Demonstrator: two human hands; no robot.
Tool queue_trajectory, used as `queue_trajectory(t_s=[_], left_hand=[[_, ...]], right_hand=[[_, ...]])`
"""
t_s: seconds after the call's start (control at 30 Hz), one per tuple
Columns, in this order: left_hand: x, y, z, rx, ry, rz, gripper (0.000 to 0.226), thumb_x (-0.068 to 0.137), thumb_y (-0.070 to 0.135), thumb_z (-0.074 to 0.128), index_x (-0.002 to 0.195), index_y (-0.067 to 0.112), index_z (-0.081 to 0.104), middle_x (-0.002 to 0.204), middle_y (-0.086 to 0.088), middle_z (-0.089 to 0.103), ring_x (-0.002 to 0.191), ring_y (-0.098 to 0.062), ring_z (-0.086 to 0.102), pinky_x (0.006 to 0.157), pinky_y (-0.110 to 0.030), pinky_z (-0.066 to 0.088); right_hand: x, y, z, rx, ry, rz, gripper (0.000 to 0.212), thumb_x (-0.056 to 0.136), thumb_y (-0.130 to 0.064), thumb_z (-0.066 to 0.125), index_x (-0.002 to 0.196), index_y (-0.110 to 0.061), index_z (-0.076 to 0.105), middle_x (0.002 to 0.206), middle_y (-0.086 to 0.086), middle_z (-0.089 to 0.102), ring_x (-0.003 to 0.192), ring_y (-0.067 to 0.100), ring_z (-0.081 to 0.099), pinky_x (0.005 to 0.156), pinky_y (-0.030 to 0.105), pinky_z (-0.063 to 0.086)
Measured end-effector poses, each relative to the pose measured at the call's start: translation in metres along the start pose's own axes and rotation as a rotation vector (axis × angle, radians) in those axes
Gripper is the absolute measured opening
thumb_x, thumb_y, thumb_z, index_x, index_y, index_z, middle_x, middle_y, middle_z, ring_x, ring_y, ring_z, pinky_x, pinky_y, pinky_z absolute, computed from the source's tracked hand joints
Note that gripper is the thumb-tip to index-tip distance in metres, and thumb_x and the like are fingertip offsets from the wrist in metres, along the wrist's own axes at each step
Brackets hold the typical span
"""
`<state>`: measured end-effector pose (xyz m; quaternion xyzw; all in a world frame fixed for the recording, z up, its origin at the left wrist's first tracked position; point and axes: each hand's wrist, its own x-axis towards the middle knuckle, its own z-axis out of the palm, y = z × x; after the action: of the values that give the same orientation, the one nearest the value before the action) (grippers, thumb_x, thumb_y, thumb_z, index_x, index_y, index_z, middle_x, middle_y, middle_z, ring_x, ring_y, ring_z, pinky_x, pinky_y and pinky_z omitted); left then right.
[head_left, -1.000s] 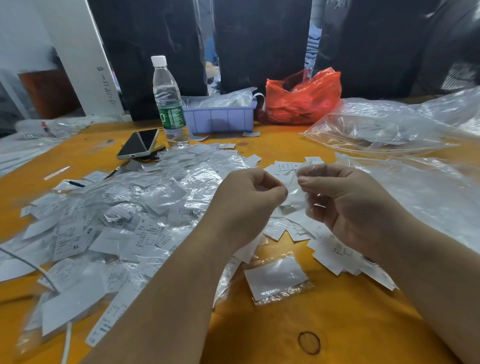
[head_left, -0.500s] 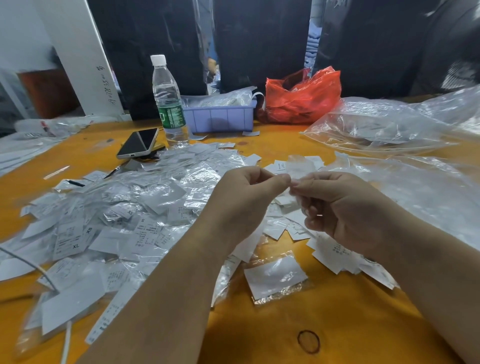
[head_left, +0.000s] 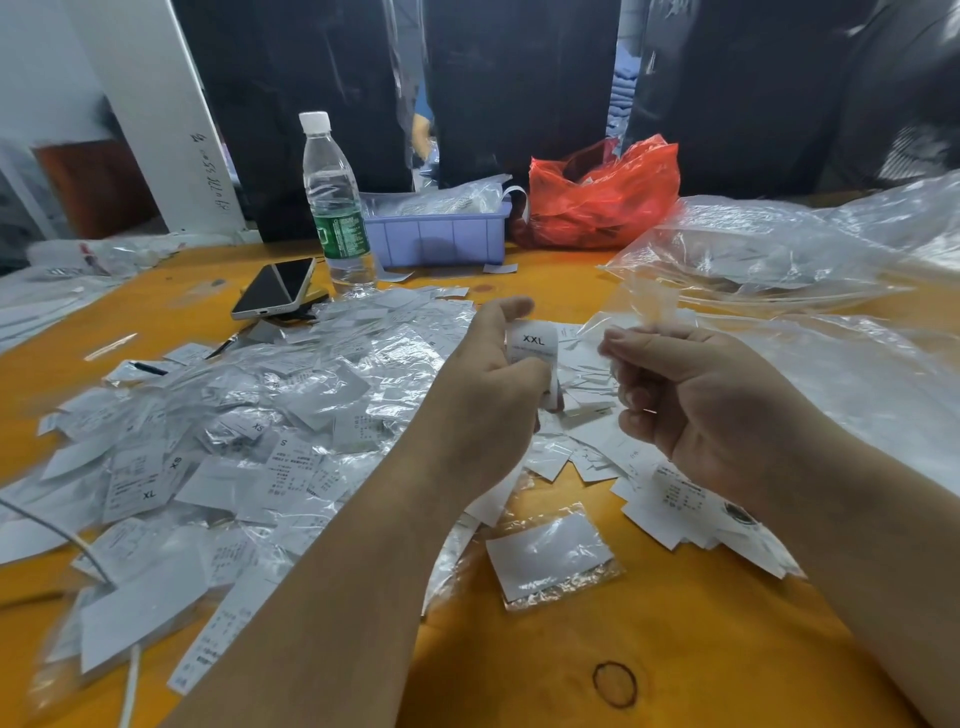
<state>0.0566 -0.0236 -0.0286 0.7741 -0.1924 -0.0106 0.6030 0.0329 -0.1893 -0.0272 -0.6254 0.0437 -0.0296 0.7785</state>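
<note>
Orange desk (head_left: 675, 649), with a big pile of sleeved labels (head_left: 249, 415) at the left of the frame. Left hand (head_left: 488, 405) and right hand (head_left: 711, 415), touching 0.5 s ago, are now apart at centre frame. Right fingers pinch 1 clear sleeve (head_left: 649, 304), raised above the knuckles. Left fingers curl round the XXL label (head_left: 532, 345), upright just left of the sleeve. Label and sleeve look separated, so likely 1 more is unpacked.

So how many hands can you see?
2. The left hand grips an XXL label. The right hand, just beside it, pinches a small bag. No other hands show.
</note>
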Motion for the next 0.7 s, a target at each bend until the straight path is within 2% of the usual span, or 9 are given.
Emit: queue_trajectory(t_s=[0.1, 0.17, 0.23, 0.37, 0.43, 0.53, 0.7], left_hand=[[0.0012, -0.0019, -0.0009, -0.029, -0.037, -0.027, 0.046, 0.087, 0.011, 0.044, 0.125, 0.035, 0.036, 0.064, 0.003, 0.066, 0.051, -0.005, 0.052, 0.05, -0.021, 0.045], [0.0009, -0.0011, -0.0008, -0.002, -0.051, -0.039, 0.029, 0.092, 0.007, 0.042, 0.115, 0.023, 0.05, 0.061, 0.004, 0.065, 0.049, -0.004, 0.053, 0.046, -0.017, 0.042], [0.0, -0.002, -0.0001, 0.029, -0.046, -0.044, 0.026, 0.093, 0.007, 0.042, 0.098, 0.023, 0.061, 0.062, 0.004, 0.062, 0.049, -0.003, 0.051, 0.044, -0.016, 0.041], [-0.0002, -0.002, 0.0002, 0.078, -0.051, -0.046, 0.027, 0.095, 0.016, 0.043, 0.079, 0.019, 0.064, 0.056, 0.012, 0.053, 0.049, 0.0, 0.046, 0.048, -0.019, 0.041], [-0.0002, -0.0013, 0.0009, 0.108, -0.083, -0.045, 0.026, 0.092, 0.026, 0.044, 0.086, 0.01, 0.063, 0.053, 0.014, 0.047, 0.049, -0.003, 0.042, 0.053, -0.026, 0.039], [-0.0005, -0.0006, 0.0027, 0.164, -0.149, -0.051, 0.045, 0.077, 0.035, 0.042, 0.096, -0.002, 0.059, 0.055, 0.009, 0.04, 0.052, -0.009, 0.038, 0.058, -0.032, 0.033], [-0.0024, 0.0027, 0.005, 0.176, -0.224, -0.077, 0.042, 0.072, 0.034, 0.042, 0.083, -0.004, 0.054, 0.05, 0.01, 0.037, 0.046, -0.009, 0.034, 0.043, -0.023, 0.028]], right_hand=[[-0.0006, -0.0002, 0.0005, -0.003, 0.001, -0.002, 0.025, 0.063, -0.025, 0.071, 0.08, -0.007, 0.068, 0.058, 0.001, 0.053, 0.046, 0.01, 0.043, 0.04, 0.021, 0.039], [-0.0009, -0.0008, 0.0003, -0.002, 0.002, -0.002, 0.024, 0.063, -0.025, 0.071, 0.08, -0.008, 0.068, 0.059, 0.001, 0.053, 0.047, 0.01, 0.044, 0.04, 0.021, 0.039], [-0.0011, -0.0009, 0.0004, -0.001, 0.003, 0.002, 0.025, 0.063, -0.025, 0.071, 0.08, -0.008, 0.068, 0.059, 0.001, 0.054, 0.047, 0.011, 0.044, 0.041, 0.021, 0.039], [-0.0019, -0.0011, 0.0004, 0.008, 0.003, 0.0, 0.028, 0.062, -0.024, 0.072, 0.084, -0.008, 0.066, 0.061, 0.002, 0.053, 0.048, 0.011, 0.044, 0.041, 0.021, 0.04], [-0.0022, -0.0011, 0.0009, 0.012, -0.005, -0.003, 0.027, 0.062, -0.024, 0.072, 0.083, -0.008, 0.065, 0.06, 0.001, 0.052, 0.048, 0.011, 0.043, 0.041, 0.021, 0.039], [-0.002, -0.0006, 0.0025, 0.017, -0.025, 0.002, 0.023, 0.063, -0.023, 0.073, 0.079, -0.008, 0.064, 0.057, 0.001, 0.051, 0.047, 0.011, 0.041, 0.041, 0.021, 0.038], [-0.003, 0.0008, 0.0039, 0.001, -0.094, 0.023, 0.015, 0.063, -0.023, 0.075, 0.065, -0.012, 0.065, 0.055, 0.001, 0.051, 0.045, 0.009, 0.042, 0.041, 0.019, 0.037]])
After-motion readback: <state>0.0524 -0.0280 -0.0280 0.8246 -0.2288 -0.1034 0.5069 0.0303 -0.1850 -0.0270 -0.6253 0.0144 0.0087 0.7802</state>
